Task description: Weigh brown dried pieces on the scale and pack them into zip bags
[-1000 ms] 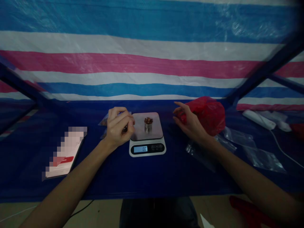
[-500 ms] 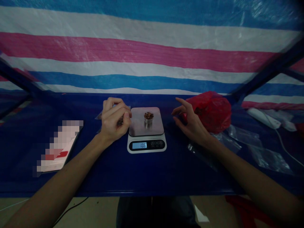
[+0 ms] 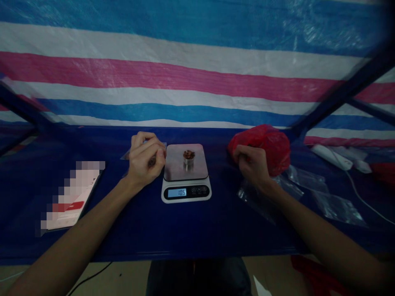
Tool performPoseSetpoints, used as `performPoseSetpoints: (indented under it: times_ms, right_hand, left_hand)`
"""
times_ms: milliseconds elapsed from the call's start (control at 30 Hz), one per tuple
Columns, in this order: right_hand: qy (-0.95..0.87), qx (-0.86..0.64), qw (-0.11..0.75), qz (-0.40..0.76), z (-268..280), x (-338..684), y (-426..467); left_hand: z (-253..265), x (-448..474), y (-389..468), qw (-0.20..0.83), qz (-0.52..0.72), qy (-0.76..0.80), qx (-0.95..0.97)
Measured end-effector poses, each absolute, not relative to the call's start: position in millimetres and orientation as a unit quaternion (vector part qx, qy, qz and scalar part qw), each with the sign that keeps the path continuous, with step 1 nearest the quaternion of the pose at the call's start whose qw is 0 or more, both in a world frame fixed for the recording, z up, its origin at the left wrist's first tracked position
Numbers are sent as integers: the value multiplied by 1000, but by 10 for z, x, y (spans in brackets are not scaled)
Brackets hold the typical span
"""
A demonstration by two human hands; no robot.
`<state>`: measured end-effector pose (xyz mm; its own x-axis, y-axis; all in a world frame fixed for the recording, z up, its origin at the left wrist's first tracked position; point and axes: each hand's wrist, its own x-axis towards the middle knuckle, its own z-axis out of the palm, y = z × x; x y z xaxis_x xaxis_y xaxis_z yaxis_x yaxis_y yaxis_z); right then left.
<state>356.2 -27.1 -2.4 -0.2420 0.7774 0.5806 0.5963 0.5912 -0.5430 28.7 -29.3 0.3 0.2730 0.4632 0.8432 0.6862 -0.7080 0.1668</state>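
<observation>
A small metal cup (image 3: 188, 161) heaped with brown bits (image 3: 189, 154) stands on the steel plate of a kitchen scale (image 3: 185, 174); its lit display seems to read 10.5. Just left of the plate, my left hand (image 3: 145, 158) is closed in a loose fist, and whatever its fingers hold is hidden. A clear plastic bag (image 3: 126, 155) shows partly behind that hand. On the right, my right hand (image 3: 254, 164) has its fingers curled together at the near left side of a red plastic bag (image 3: 276, 148). I cannot make out what is pinched there.
A phone with a blurred screen (image 3: 69, 216) lies at the left. Clear zip bags (image 3: 336, 205) spread right of my right forearm, near a white power strip (image 3: 331, 156) with a cable. Behind the blue table (image 3: 185, 230) hangs a striped sheet (image 3: 185, 78).
My right hand has gone from spread fingers beside the red bag to curled fingers against it. The display's last digit dropped from 6 to 5. My left hand stays beside the scale.
</observation>
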Motion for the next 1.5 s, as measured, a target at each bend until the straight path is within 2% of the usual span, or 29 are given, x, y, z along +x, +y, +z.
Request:
performPoseSetpoints:
  times_ms: [300,433,567,767,933,1033,1133,1233,1367,1500]
  right_hand:
    - [-744,-440,475,164,31,3691,-225]
    - [-740,-440,484,160,79,3744,-194]
    - [-751,-446,465,144,94,3801,-144]
    - [-760,-459,448,101,72,3838,-114]
    - [-761,-486,429,40,243,3927,-76]
    - [-811,-439,372,104,395,4061,-155]
    - [-890,-355,210,195,425,4178,-362]
    - [-909,-354,105,193,299,4226,-582]
    - [-917,-363,77,144,99,4207,-700]
    - [-922,-348,159,57,208,4054,-727]
  left_hand:
    - [169,198,-265,155,-510,-340,-775]
    - [157,156,-198,137,-519,-352,-767]
    - [81,180,-163,111,-508,-359,-775]
    - [86,223,-195,125,-504,-347,-781]
    - [118,238,-220,109,-500,-348,-785]
    - [101,252,-222,87,-486,-361,-792]
    - [79,271,-223,81,-467,-359,-804]
    - [67,288,-229,81,-460,-359,-808]
    - [62,303,-243,61,-446,-376,-810]
    - [200,433,-360,-3,-464,-387,-797]
